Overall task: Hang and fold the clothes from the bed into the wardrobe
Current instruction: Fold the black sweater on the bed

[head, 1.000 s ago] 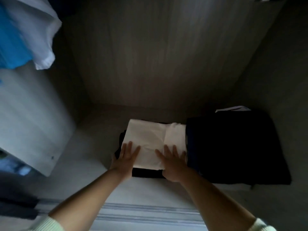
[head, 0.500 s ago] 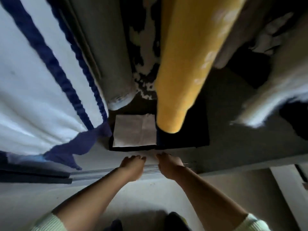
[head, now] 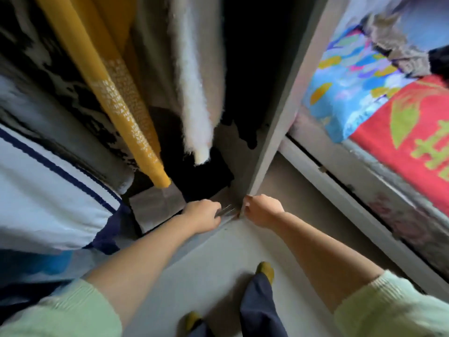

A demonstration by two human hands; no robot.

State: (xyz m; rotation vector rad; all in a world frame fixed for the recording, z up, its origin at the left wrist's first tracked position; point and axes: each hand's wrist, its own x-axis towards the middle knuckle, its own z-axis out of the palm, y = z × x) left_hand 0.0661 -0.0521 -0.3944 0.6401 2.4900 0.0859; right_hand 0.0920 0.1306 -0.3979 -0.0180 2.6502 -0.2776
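At six o'clock, two feet in yellow socks (head: 265, 269) stand on the pale floor (head: 218, 263). Just ahead, the left hand (head: 202, 216) and right hand (head: 261, 210) hang loosely curled near the wardrobe's bottom rail (head: 226, 211), holding nothing. At ten o'clock from the left hand a folded white cloth (head: 155, 205) lies on the wardrobe floor, beside a dark folded pile (head: 206, 176). Above hang a yellow garment (head: 116, 88) and a fluffy white one (head: 194, 93). At two o'clock is the bed (head: 388, 105) with more clothes (head: 398, 52).
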